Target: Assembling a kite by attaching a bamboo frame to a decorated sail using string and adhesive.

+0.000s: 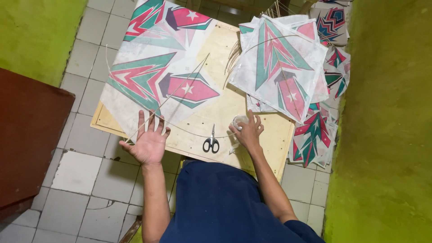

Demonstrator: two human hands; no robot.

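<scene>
Below, one kite (157,76) under the splayed left hand (146,141) — right hand (247,132) fingering one tape roll (238,121); one pair of scissors (211,143).

Thin matt paper kite (157,81), bare wooden board (216,121).

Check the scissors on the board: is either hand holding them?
No: the black-handled scissors lie untouched on the wooden board, between the open left hand and the right hand.
</scene>
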